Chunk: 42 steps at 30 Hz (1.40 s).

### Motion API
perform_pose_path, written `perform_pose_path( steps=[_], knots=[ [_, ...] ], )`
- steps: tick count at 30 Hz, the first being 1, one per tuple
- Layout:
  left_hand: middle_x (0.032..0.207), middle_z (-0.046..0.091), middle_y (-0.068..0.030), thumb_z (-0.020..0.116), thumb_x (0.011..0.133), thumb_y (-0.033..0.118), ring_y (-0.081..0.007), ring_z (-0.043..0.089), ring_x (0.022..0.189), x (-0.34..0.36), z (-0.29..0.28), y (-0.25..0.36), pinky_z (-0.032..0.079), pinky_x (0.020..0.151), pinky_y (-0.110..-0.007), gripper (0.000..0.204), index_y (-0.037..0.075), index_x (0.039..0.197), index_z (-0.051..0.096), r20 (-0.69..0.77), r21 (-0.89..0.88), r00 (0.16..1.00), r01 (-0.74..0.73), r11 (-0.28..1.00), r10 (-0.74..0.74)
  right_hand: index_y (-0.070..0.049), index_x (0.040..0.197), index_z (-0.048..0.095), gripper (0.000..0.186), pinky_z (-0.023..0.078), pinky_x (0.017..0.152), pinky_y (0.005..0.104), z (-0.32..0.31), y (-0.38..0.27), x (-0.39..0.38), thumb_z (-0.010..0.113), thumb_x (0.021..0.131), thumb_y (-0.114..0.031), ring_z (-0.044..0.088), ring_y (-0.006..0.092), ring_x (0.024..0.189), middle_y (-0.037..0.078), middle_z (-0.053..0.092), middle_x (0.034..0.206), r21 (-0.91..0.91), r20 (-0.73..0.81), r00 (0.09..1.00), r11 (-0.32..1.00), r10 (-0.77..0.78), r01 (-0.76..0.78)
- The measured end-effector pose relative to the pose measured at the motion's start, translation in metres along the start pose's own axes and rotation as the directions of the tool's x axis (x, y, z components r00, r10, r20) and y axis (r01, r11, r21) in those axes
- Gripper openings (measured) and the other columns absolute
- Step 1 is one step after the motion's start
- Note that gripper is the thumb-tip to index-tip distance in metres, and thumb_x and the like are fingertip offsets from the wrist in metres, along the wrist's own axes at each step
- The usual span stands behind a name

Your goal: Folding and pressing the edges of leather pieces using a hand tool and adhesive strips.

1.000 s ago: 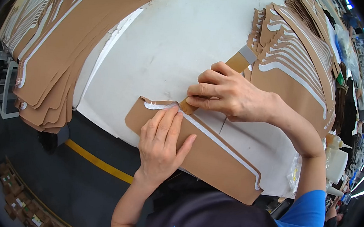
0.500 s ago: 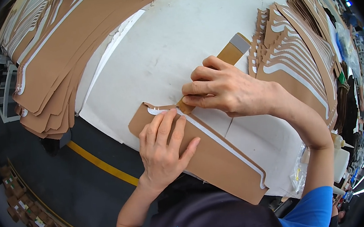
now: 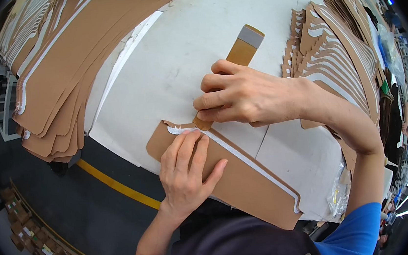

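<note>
A long brown leather-like panel (image 3: 249, 192) lies slantwise at the near edge of the table, with a white strip (image 3: 251, 158) along its far edge. My left hand (image 3: 184, 173) rests on the panel's left part, fingers stretched out and the thumb apart. In my right hand (image 3: 255, 95) is a flat yellowish-brown tool (image 3: 242, 52) with a grey band near its upper end. Its lower tip touches the panel's far edge, just beyond my left fingertips. At the panel's left corner the edge has small notches and curls up slightly.
Fanned brown panels with white strips (image 3: 57, 82) overhang the table's left side. Another stack of similar pieces (image 3: 336, 51) lies at the right, with a clear plastic bag (image 3: 337, 191) nearer me. The white tabletop (image 3: 172, 56) has a seam. Cardboard boxes (image 3: 53, 245) stand lower left.
My right hand and the tool have shifted slightly left, and the tool stands more upright. The left hand stays almost in place on the panel.
</note>
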<state>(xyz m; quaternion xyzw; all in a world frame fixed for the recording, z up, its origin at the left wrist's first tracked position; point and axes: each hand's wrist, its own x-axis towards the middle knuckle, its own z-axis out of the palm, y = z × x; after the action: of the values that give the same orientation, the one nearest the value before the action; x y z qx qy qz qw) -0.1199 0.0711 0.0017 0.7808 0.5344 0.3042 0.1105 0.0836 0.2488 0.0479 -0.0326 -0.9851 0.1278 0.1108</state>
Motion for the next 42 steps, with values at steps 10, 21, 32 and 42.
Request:
perform_pose_path(
  steps=[10, 21, 32, 42],
  knots=[
    [0.134, 0.061, -0.0172, 0.088, 0.081, 0.021, -0.039, 0.059, 0.126, -0.001, 0.003, -0.001, 0.053, 0.104, -0.05, 0.055, -0.001, 0.127, 0.069, -0.03, -0.032, 0.999, -0.021, 0.999, 0.02, -0.011, 0.102, 0.082, 0.025, 0.043, 0.09, 0.034, 0.011, 0.008, 0.021, 0.083, 0.077, -0.01, 0.057, 0.017, 0.101, -0.005, 0.064, 0.098, 0.024, -0.035, 0.998, 0.999, -0.045, 0.046],
    [0.153, 0.056, -0.024, 0.077, 0.094, 0.016, -0.0417, 0.049, 0.145, 0.007, -0.003, -0.007, 0.04, 0.117, -0.056, 0.039, -0.003, 0.126, 0.066, 0.04, 0.105, 0.996, -0.079, 0.991, 0.075, -0.005, 0.119, 0.077, 0.031, 0.05, 0.091, 0.0436, 0.02, -0.029, -0.032, 0.075, 0.088, -0.002, 0.063, 0.0301, 0.106, 0.01, 0.068, 0.118, 0.237, -0.34, 0.831, 0.895, 0.441, -0.378],
    [0.124, 0.075, -0.0192, 0.076, 0.096, 0.007, -0.0355, 0.07, 0.121, 0.006, 0.002, -0.005, 0.056, 0.102, -0.046, 0.022, -0.004, 0.115, 0.073, -0.023, 0.274, 0.972, -0.22, 0.936, 0.235, -0.004, 0.123, 0.075, 0.039, 0.051, 0.093, 0.0439, 0.0, -0.191, -0.195, 0.075, 0.085, 0.004, 0.062, 0.0339, 0.109, 0.012, 0.068, 0.123, 0.214, -0.301, 0.498, 0.567, 0.813, -0.796],
    [0.136, 0.061, -0.0138, 0.085, 0.084, 0.014, -0.0351, 0.058, 0.126, 0.076, -0.026, 0.019, 0.049, 0.108, -0.046, 0.051, 0.002, 0.129, 0.065, 0.422, -0.137, 0.833, -0.33, 0.934, 0.357, 0.001, 0.126, 0.071, 0.042, 0.052, 0.091, 0.0443, 0.038, -0.294, -0.268, 0.074, 0.085, 0.005, 0.064, 0.0339, 0.105, 0.013, 0.067, 0.122, -0.012, -0.542, 0.133, 0.15, 0.83, -0.989]
  ],
)
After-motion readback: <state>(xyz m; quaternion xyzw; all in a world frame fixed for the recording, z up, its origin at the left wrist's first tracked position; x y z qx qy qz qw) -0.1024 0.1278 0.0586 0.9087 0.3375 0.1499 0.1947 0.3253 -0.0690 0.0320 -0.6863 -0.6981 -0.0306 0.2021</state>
